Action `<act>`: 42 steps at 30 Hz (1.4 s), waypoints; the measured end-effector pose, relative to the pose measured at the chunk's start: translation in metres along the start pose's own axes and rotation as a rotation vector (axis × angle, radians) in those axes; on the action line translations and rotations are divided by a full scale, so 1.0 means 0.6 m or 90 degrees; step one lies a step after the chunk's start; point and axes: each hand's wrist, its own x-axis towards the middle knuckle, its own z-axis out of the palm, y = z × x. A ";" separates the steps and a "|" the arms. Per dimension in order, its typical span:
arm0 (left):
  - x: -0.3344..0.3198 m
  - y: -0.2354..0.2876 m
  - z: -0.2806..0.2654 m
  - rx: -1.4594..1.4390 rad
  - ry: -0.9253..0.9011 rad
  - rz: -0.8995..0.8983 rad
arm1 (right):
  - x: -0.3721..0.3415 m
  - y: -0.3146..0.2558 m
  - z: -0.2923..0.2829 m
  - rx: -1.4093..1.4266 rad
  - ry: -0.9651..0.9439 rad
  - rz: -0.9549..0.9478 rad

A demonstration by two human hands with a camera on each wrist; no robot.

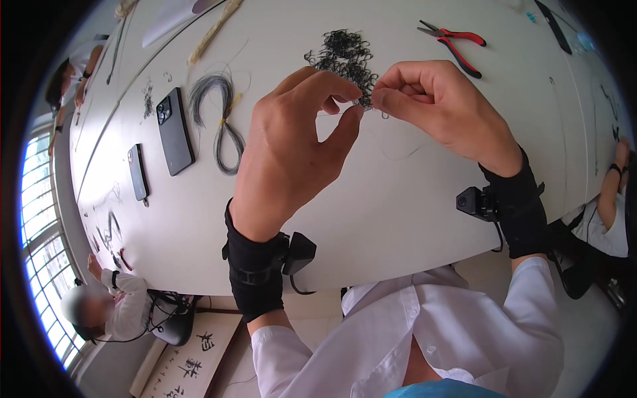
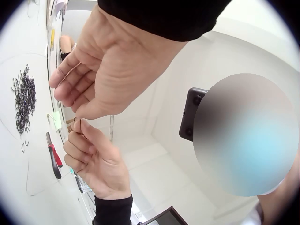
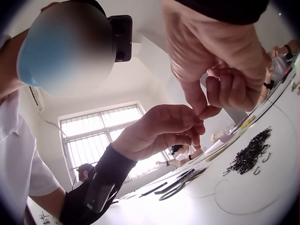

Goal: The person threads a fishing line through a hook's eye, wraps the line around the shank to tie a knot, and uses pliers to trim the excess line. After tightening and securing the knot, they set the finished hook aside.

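Note:
My left hand [image 1: 285, 129] and right hand [image 1: 441, 109] meet at the fingertips, close in front of a pile of black fish hooks [image 1: 342, 56]. Between thumb and forefinger, my right hand pinches a small fish hook [image 2: 76, 120], mostly hidden by the fingertips. A thin clear fishing line [image 1: 330, 115] crosses the gap between my left thumb and forefinger, which hold it near the hook; the other left fingers are loosely bent. Loose line [image 3: 220, 199] curves below the hands in the right wrist view. Two single hooks [image 3: 256, 171] lie just beside the pile.
Red-handled pliers [image 1: 458, 46] lie beyond my right hand. To the left are a tied bundle of grey line [image 1: 222, 126], a large phone [image 1: 174, 131] and a smaller phone [image 1: 138, 172]. Other people sit around the white table [image 1: 371, 219].

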 end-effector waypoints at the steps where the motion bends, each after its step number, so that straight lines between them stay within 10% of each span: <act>1: 0.000 0.000 0.000 -0.001 -0.005 -0.002 | 0.000 0.001 0.000 0.003 0.001 -0.003; 42: 0.003 -0.001 0.006 -0.075 0.031 -0.037 | -0.001 -0.023 -0.016 0.022 -0.015 0.019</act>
